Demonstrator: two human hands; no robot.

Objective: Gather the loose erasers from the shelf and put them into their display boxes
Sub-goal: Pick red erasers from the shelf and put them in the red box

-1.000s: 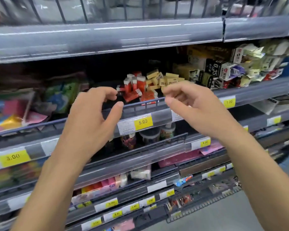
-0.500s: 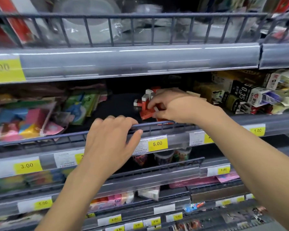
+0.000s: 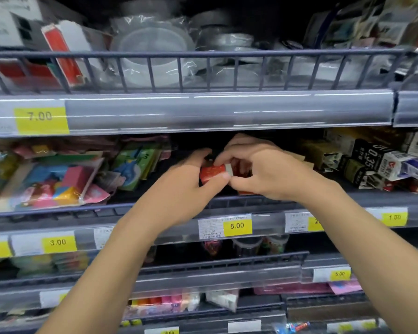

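Erasers sit loose on the middle shelf [image 3: 348, 203], and with our left hand [image 3: 179, 189] and right hand [image 3: 263, 169] together pinching one red eraser [image 3: 212, 171], we should lift it squarely, avoiding scattering the rest.

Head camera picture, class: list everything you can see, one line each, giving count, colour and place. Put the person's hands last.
red eraser: one, red with white end, held between both hands, middle shelf
price tags: several, yellow, on shelf edges
colourful packets: a pile, mixed colours, middle shelf left
small boxes: several, black and white, middle shelf right
clear plastic containers: a stack, top shelf
left hand: grips the eraser
right hand: pinches the eraser
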